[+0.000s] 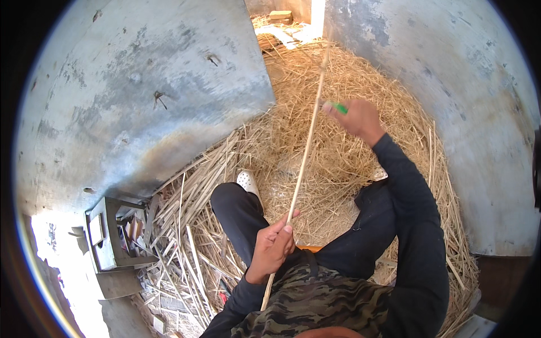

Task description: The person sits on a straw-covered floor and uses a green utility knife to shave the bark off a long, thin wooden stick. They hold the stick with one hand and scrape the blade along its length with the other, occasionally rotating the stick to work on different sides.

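A long pale stick, like a cane or bamboo strip (306,155), runs from my lap up and away toward the bright doorway. My left hand (273,250) is closed round its lower part, thumb lying along it. Farther up, my right hand (359,120) grips a small tool with a green handle (340,107), probably a knife. The tool's working end meets the stick or lies right beside it; its blade is too small to make out. The stick's far end is blurred.
Straw-like shavings (349,73) cover the floor between my legs and beyond. Many split strips (191,248) lie at the left. A small wooden cabinet (107,236) holding odds and ends stands by the left wall (169,67). A white clog (248,183) is on my left foot.
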A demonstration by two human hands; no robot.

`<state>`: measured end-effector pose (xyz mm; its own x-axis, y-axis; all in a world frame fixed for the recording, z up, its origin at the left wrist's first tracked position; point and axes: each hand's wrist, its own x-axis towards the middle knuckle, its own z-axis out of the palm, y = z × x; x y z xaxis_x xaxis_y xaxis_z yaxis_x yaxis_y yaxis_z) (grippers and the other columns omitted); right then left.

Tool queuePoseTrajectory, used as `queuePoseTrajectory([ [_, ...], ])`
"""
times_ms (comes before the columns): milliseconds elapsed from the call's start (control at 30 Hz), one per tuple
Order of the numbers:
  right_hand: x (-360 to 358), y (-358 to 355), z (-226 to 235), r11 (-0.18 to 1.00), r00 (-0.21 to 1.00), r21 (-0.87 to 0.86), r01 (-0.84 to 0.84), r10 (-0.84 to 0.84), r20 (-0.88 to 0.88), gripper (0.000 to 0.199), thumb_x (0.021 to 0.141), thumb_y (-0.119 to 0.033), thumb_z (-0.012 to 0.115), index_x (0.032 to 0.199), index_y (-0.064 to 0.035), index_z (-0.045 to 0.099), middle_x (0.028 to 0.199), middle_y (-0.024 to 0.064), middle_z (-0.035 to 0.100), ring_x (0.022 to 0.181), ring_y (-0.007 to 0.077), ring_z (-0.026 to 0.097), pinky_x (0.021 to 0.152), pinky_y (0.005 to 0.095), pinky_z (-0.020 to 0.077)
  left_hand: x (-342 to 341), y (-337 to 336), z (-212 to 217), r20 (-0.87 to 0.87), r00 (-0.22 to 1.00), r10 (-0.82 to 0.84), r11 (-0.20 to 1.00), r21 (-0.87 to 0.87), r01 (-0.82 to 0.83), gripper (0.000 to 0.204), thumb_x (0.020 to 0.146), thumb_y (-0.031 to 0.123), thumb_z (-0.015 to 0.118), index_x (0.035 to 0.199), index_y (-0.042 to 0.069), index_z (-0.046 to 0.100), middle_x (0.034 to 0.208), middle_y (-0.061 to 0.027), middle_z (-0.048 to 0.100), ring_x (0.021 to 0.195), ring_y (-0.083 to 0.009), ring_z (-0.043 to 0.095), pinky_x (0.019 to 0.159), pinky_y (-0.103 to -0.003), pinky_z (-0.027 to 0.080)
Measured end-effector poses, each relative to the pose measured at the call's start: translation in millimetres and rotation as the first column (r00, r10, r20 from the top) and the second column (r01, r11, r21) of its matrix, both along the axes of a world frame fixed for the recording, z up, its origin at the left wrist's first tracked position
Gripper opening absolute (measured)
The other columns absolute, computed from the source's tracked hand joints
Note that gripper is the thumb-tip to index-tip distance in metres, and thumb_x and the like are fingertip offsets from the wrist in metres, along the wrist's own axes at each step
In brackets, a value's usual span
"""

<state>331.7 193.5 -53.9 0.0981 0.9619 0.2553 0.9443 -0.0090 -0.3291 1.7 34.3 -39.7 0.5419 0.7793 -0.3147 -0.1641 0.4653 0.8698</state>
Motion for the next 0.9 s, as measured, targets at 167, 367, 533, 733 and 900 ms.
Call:
queuePoseTrajectory([
  [167, -84.7, -78.4, 11.6, 0.905, 0.911, 0.103, -0.412, 0.413, 0.02, 0.068, 0.075, -0.078, 0.054, 0.055, -0.0128, 0.06, 0.043, 0.0061, 0.048, 0.035, 0.021, 0.047, 0.037, 0.036, 0.0351, 4.6, 14.4, 8.7, 0.04, 0.997, 0.058, 0.998, 0.021, -0.059, 0.041, 0.102, 0.014, 0.043, 0.14, -0.002, 0.042, 0.058, 0.0064, 0.036, 0.049, -0.0027, 0.031, 0.049, -0.02, 0.029],
  [367, -46.6, -35.8, 9.4, 0.979, 0.986, 0.117, -0.164, 0.162, 0.026, 0.072, 0.079, -0.077, 0.05, 0.051, -0.0109, 0.058, 0.039, 0.0063, 0.044, 0.036, 0.0202, 0.05, 0.037, 0.0349, 0.037, 8.4, 2.2, 18.6, -0.058, 0.997, 0.046, 0.994, 0.098, -0.04, 0.043, 0.101, 0.017, 0.047, 0.138, -0.005, 0.043, 0.057, 0.0072, 0.035, 0.048, -0.0026, 0.03, 0.048, -0.021, 0.029],
  [533, -78.6, -59.4, 1.7, 0.915, 0.937, 0.205, -0.349, 0.347, 0.044, 0.074, 0.08, -0.078, 0.047, 0.051, -0.0107, 0.059, 0.039, 0.0065, 0.044, 0.035, 0.021, 0.049, 0.037, 0.0354, 0.0378, 7.3, 3.5, 21.2, -0.203, 0.977, 0.064, 0.978, 0.21, -0.021, 0.043, 0.1, 0.017, 0.047, 0.138, -0.004, 0.043, 0.062, 0.0079, 0.036, 0.052, -0.0012, 0.031, 0.049, -0.02, 0.026],
  [733, -12.7, -8.5, 6.3, 0.988, 0.989, 0.122, -0.099, 0.085, 0.117, 0.071, 0.085, -0.077, 0.039, 0.062, -0.0148, 0.066, 0.043, 0.0001, 0.045, 0.038, 0.0157, 0.042, 0.036, 0.0344, 0.032, 0.3, -12.0, 31.6, -0.268, 0.963, -0.032, 0.963, 0.25, 0.101, 0.04, 0.099, 0.012, 0.047, 0.137, -0.001, 0.046, 0.065, 0.0088, 0.038, 0.055, -0.0003, 0.032, 0.05, -0.019, 0.024],
  [900, 38.8, 29.7, -7.9, 0.98, 0.98, 0.181, 0.088, -0.117, 0.158, 0.074, 0.083, -0.081, 0.035, 0.052, -0.0155, 0.05, 0.043, -0.007, 0.032, 0.035, 0.0093, 0.028, 0.035, 0.0295, 0.0215, -1.0, -19.2, 32.1, -0.327, 0.944, -0.049, 0.915, 0.365, 0.174, 0.039, 0.099, 0.01, 0.047, 0.136, -0.001, 0.048, 0.069, 0.0088, 0.038, 0.061, -0.0011, 0.033, 0.054, -0.018, 0.027],
])
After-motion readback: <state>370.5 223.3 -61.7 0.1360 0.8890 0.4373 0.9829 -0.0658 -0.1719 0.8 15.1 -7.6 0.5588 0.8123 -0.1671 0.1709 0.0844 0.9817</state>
